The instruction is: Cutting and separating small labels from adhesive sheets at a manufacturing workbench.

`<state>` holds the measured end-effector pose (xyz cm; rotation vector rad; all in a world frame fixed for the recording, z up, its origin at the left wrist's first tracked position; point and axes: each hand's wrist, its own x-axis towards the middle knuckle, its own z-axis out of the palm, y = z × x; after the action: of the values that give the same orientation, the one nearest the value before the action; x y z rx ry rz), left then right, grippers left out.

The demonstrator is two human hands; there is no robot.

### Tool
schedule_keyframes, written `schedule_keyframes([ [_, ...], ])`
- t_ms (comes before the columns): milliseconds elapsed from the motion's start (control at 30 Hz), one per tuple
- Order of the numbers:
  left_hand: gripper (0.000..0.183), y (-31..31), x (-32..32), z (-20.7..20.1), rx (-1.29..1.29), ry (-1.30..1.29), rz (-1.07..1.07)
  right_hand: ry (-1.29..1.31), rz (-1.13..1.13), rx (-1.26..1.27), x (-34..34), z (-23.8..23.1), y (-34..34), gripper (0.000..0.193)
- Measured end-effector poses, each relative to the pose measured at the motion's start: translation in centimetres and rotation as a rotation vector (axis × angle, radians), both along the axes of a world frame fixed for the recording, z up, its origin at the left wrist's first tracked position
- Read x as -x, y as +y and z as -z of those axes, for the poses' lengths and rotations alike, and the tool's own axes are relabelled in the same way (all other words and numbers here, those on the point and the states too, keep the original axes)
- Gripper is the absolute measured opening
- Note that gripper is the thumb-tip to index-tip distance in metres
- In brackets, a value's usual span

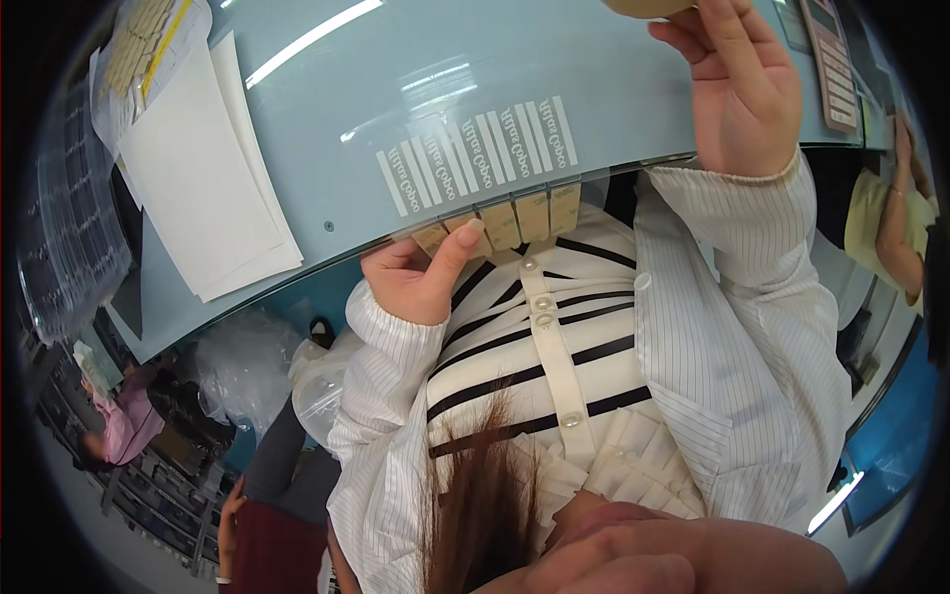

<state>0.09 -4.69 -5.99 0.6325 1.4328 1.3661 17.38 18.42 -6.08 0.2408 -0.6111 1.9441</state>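
Observation:
My left hand (421, 282) is at the table's near edge, its thumb laid over a row of tan, block-like tabs (500, 226) that hang just past the edge. The tabs join a clear sheet (475, 153) with white stripes and lettering, which lies on the tabletop. My left fingers are bent under the tabs at their left end. Farther off at the upper right, my right hand (747, 94) is raised over the table with fingers curled. They meet a tan, round-edged thing (648, 6), mostly cut off by the top of the picture.
White paper sheets (203, 178) lie at the table's left, beside a bag of tan pieces (143, 49). Stacked clear plastic trays (79, 208) stand at the far left. A pink calculator (829, 69) is at the right. Other people sit on both sides.

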Motion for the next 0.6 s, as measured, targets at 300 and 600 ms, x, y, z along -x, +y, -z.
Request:
schedule_keyframes([
  [300, 0.036, -1.5, 0.9, -0.5, 0.156, -0.263, 0.049, -1.051, 0.473, 0.109, -2.9, -4.4, -3.3, 0.016],
  [600, 0.075, -1.3, 1.2, -1.7, -0.121, -0.924, 0.33, -1.017, 0.462, -0.081, -4.8, -3.6, -4.9, 0.028],
])
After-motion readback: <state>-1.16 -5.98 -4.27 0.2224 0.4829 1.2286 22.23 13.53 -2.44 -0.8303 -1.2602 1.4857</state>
